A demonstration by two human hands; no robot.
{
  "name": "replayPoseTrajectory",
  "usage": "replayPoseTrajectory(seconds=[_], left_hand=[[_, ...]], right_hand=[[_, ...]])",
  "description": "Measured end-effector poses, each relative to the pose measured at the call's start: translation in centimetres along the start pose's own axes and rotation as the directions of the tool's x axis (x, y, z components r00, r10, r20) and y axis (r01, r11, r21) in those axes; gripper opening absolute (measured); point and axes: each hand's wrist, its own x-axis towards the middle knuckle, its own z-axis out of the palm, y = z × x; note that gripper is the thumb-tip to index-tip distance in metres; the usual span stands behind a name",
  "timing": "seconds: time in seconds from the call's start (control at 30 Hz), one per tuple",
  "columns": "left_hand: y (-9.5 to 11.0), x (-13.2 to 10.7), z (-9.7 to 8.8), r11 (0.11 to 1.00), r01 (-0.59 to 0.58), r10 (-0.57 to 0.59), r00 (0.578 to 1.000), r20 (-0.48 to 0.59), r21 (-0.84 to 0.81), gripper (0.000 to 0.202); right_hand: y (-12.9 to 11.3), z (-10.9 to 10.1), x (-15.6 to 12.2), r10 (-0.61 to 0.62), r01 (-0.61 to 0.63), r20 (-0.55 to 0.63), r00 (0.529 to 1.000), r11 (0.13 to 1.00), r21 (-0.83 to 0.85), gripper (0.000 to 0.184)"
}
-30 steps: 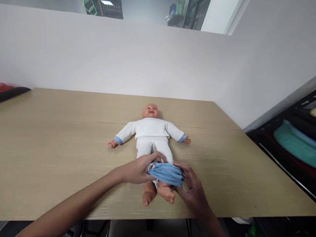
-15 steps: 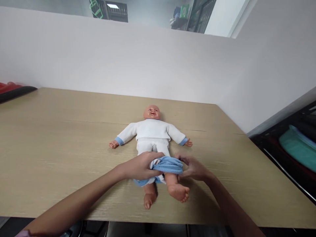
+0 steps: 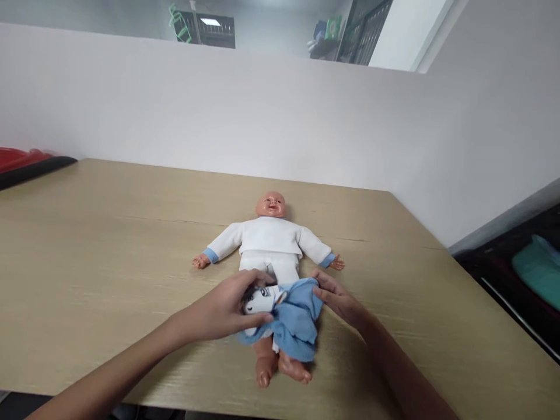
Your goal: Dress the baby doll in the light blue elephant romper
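A baby doll lies on its back, its feet toward me, in a white long-sleeved top and white bottoms with blue cuffs at the wrists. Blue pants with a white animal-face patch are bunched round its lower legs, and both bare feet stick out below. My left hand curls over the patch side of the pants, thumb across the cloth; its fingertips are partly hidden. On the other side my right hand pinches the upper edge of the pants between thumb and fingers.
The doll rests on a wooden table that meets a white wall with a window above. A red item with a black edge lies at the far left. On the right, a dark rack holds a teal item.
The blue cloth, earlier gathered in a narrow roll round one raised shin, is now spread over both lower legs. The raised foot has come down beside the other.
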Motion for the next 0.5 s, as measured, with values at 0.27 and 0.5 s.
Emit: replayPoseTrajectory(seconds=[0.27, 0.5], left_hand=[[-3.5, -2.9, -0.8, 0.989, 0.081, -0.088, 0.995, -0.048, -0.126, 0.033], [-6.0, 1.5, -0.1, 0.936, 0.115, -0.195, 0.956, -0.221, -0.332, 0.044]], right_hand=[[-1.5, 2.0, 2.8, -0.083, 0.068, -0.076, 0.994, 0.98, -0.189, 0.04], [-1.1, 2.9, 6.5, -0.17, 0.111, -0.359, 0.918, 0.978, -0.177, 0.049]])
